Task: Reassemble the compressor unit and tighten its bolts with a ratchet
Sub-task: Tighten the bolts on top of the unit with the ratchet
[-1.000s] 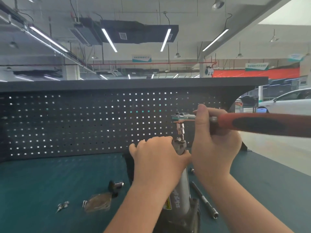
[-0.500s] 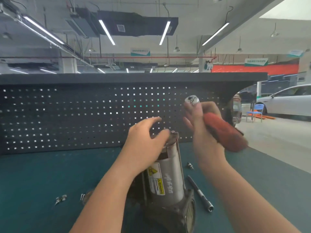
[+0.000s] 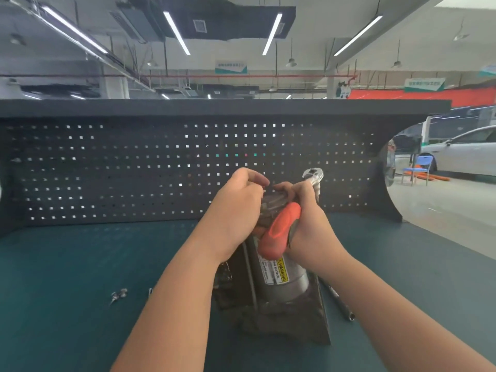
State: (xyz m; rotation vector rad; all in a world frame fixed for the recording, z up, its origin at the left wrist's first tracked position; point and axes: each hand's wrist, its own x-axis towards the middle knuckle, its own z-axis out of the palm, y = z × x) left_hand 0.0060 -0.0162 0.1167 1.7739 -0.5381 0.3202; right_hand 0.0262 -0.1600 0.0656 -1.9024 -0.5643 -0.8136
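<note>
Clearly the risks sit at the top of the compressor [image 3: 281,280], which stands upright near the middle of the bench [image 3: 80,264] on a dark base. The left hand [image 3: 239,208] is curled over its top rim, fingers [image 3: 252,178] bent as if pinching something small there; what they hold is hidden. The right hand [image 3: 308,226] grips the ratchet [image 3: 281,232] by its orange handle, head pointing up and off any bolt, while its fingertips reach onto the same rim.

With both hands crowded there and the tool parked in the palm, a bolt could slip and drop, or start cross-threaded. The tall unit could tip if pushed sideways.

No container shows: loose screws [image 3: 118,294] and an extension bar [image 3: 341,304] lie bare on the bench, free to roll.
</note>
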